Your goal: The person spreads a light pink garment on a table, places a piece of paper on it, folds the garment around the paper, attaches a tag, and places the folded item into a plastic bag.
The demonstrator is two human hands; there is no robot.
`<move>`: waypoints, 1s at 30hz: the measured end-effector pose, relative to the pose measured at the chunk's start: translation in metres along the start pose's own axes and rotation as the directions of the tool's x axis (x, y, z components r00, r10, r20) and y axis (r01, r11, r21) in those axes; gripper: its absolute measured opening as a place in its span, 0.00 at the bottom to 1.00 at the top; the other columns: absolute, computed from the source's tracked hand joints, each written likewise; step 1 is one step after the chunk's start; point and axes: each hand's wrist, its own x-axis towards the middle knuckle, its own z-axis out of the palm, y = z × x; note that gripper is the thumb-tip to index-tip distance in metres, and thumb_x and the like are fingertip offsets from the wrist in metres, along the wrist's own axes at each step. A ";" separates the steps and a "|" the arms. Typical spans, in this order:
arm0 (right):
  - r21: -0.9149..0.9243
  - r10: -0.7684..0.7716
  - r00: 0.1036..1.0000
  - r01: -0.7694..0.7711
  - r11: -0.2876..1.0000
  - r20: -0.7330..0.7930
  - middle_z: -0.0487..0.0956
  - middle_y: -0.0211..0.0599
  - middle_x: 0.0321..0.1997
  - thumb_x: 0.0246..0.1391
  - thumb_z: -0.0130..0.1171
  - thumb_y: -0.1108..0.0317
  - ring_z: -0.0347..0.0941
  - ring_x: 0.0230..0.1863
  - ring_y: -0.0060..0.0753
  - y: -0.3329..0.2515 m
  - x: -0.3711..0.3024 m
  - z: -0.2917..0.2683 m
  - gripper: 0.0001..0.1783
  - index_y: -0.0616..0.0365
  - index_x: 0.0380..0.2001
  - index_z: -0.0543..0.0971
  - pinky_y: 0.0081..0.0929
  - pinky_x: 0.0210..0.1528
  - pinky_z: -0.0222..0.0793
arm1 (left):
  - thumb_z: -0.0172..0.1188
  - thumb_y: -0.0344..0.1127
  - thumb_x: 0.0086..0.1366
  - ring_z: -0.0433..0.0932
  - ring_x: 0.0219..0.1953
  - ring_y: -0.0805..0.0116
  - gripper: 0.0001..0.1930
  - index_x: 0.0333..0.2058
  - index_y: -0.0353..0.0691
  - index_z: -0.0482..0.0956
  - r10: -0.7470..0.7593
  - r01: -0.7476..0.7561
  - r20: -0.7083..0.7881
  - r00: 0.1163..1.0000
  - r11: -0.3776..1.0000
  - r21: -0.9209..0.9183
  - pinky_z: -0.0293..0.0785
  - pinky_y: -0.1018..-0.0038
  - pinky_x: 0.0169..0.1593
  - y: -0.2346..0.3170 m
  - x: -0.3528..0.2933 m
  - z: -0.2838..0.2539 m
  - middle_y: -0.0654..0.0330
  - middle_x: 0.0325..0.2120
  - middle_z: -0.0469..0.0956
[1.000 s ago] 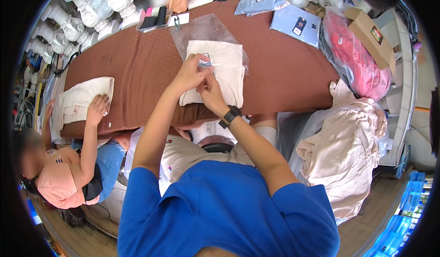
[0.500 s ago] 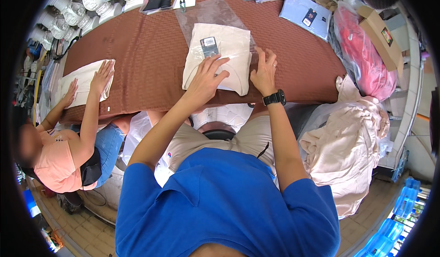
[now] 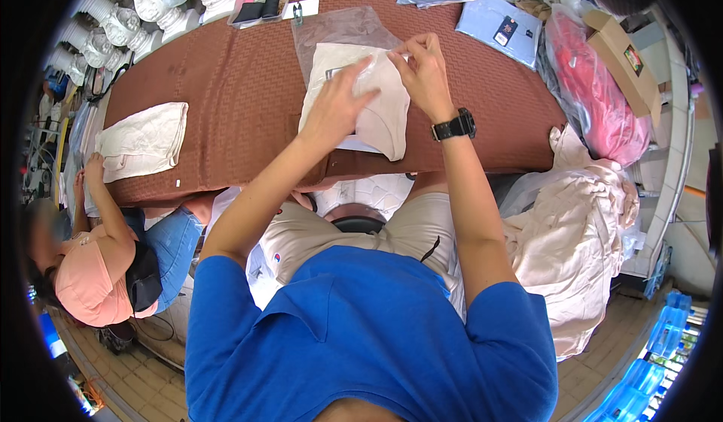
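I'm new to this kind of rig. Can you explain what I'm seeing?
There is no machine: a person works barehanded, seen by a fisheye camera worn on their head, looking down, so straight edges curve near the rim. On the brown tablecloth lies a folded cream garment, with a clear plastic bag reaching past its far edge. The left hand is spread over the garment; the right hand is at its far right corner, but what it pinches is too small to tell. Farther off lie folded light blue garments; at left, a second cream garment near a co-worker.
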 end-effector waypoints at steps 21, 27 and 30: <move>-0.011 0.270 0.949 -0.276 0.961 -0.164 0.65 0.59 0.59 0.37 0.79 0.58 0.61 0.62 0.63 0.024 0.030 0.067 0.55 0.61 0.65 0.60 0.50 0.64 0.61 | 0.50 0.13 0.55 0.81 0.38 0.55 0.19 0.44 0.35 0.79 -0.176 0.179 0.037 0.984 0.972 -0.151 0.75 0.65 0.44 -0.160 0.107 -0.046 0.49 0.40 0.82; 0.241 0.370 0.881 -0.443 0.863 0.295 0.80 0.51 0.45 0.39 0.73 0.69 0.77 0.51 0.46 0.095 0.142 0.079 0.33 0.60 0.53 0.76 0.39 0.54 0.72 | 0.53 0.19 0.63 0.81 0.41 0.51 0.13 0.45 0.35 0.78 0.110 -0.112 0.051 0.993 0.993 0.026 0.74 0.64 0.45 -0.162 0.184 -0.064 0.49 0.38 0.82; 0.137 0.356 0.903 -0.395 0.909 0.242 0.83 0.46 0.31 0.41 0.69 0.72 0.82 0.39 0.46 0.086 0.163 0.096 0.18 0.59 0.40 0.83 0.39 0.46 0.76 | 0.53 0.19 0.63 0.80 0.41 0.50 0.14 0.47 0.36 0.78 0.079 -0.080 0.034 0.996 0.995 0.052 0.74 0.64 0.45 -0.187 0.196 -0.091 0.50 0.36 0.82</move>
